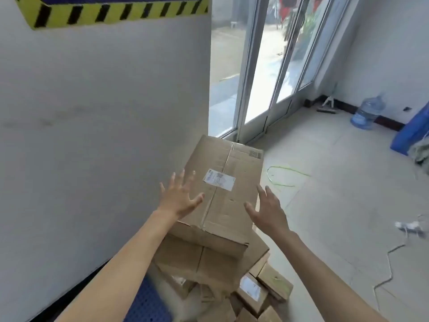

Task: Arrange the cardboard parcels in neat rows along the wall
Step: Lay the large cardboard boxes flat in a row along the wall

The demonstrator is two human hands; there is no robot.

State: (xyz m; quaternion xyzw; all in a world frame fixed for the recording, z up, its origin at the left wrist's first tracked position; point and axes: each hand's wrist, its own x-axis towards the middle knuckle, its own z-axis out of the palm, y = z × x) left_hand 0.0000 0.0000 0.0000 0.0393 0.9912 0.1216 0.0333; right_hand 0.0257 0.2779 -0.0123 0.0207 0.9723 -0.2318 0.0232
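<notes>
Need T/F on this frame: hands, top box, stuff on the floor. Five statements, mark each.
1. The left hand and right hand are both open, fingers spread, at the top parcel. True.
2. A white label sits on the top parcel's upper face. True.
3. The right hand grips a roll of tape. False: it holds nothing.
4. The water jug stands on the parcel stack. False: it stands on the floor, far from the stack.
5. A green cord lies on the floor to the right of the top parcel. True.
</notes>
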